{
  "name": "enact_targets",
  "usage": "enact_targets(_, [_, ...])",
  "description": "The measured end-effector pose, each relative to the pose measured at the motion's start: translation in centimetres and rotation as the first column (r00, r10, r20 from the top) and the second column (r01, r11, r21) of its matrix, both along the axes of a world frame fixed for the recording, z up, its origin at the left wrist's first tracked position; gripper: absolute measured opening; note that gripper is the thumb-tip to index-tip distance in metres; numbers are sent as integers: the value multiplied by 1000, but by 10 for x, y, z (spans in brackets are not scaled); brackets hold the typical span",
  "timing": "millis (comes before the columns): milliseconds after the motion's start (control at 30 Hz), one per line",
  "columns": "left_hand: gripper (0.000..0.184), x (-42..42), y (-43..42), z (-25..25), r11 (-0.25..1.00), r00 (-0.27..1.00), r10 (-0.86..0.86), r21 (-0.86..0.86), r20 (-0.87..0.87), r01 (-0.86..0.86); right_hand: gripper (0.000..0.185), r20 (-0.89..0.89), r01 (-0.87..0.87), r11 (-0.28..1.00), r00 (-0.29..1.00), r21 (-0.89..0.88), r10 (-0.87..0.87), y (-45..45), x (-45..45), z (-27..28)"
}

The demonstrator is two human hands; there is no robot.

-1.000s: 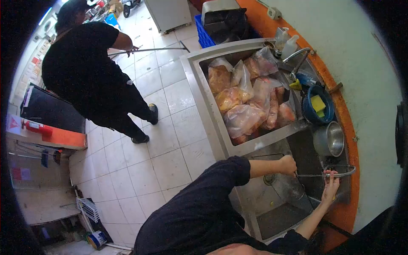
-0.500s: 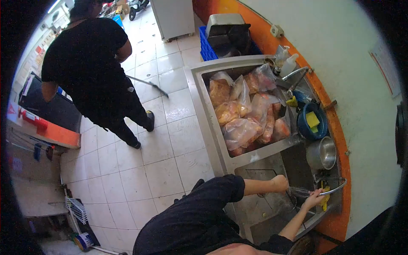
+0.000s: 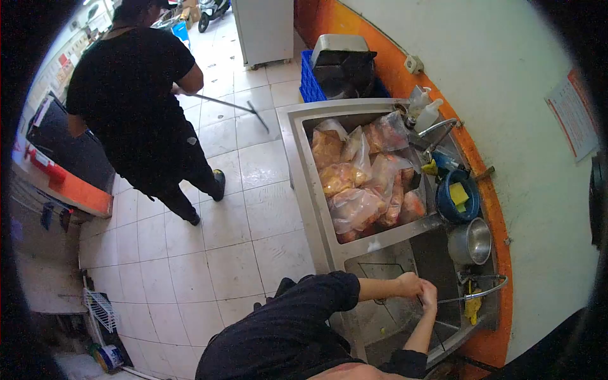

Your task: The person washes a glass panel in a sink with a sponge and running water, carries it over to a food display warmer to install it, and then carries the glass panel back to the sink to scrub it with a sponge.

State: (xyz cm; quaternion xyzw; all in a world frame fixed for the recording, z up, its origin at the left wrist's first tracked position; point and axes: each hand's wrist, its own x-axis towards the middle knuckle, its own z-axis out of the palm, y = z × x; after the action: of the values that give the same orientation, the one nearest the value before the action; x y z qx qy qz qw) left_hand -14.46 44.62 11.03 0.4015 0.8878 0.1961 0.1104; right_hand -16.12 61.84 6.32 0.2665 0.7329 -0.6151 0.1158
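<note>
My left hand and my right hand meet over the near sink basin. The left fingers are closed. My right hand is wrapped against them, and whether anything lies between the hands is hidden. A curved metal faucet points toward the hands from the wall side, with a thin line, apparently water, running from its end to my right hand. Beside the faucet's base hangs a yellow cloth-like thing.
Clear bags of reddish food fill the farther basin. A metal pot and a blue bowl with a yellow sponge line the wall side. Another person holds a long-handled floor tool on the tiles. A blue crate stands beyond.
My right hand has left the faucet and come against my left hand. The other person's floor tool has swung to the right. The view has shifted slightly.
</note>
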Motion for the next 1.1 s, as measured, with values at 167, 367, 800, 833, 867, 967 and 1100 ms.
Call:
enact_targets(167, [36,1,8,-14,992,996,8,-127,-85,-19,82,565,-739,626,636,249,526,11,15,24])
enact_targets(367, [35,-3,14,-23,994,993,58,-89,-100,-67,78,675,-768,626,535,136,508,22,26,60])
enact_targets(800, [28,-19,18,-25,994,991,76,-67,-111,-83,43,179,12,798,972,603,-150,-43,-16,61])
enact_targets(833, [28,-20,19,-26,994,991,73,-68,-112,-81,43,178,14,799,972,601,-151,-38,-16,56])
enact_targets(867, [31,-21,19,-26,994,993,78,-68,-89,-84,45,150,-96,714,989,694,-13,-31,-17,47])
enact_targets(967, [35,-24,21,-28,993,993,90,-71,-82,-96,45,193,-354,531,922,770,336,30,-14,-2])
enact_targets(1100, [39,-23,26,-39,991,989,122,-43,-82,-125,54,295,-660,557,738,505,607,40,23,40])
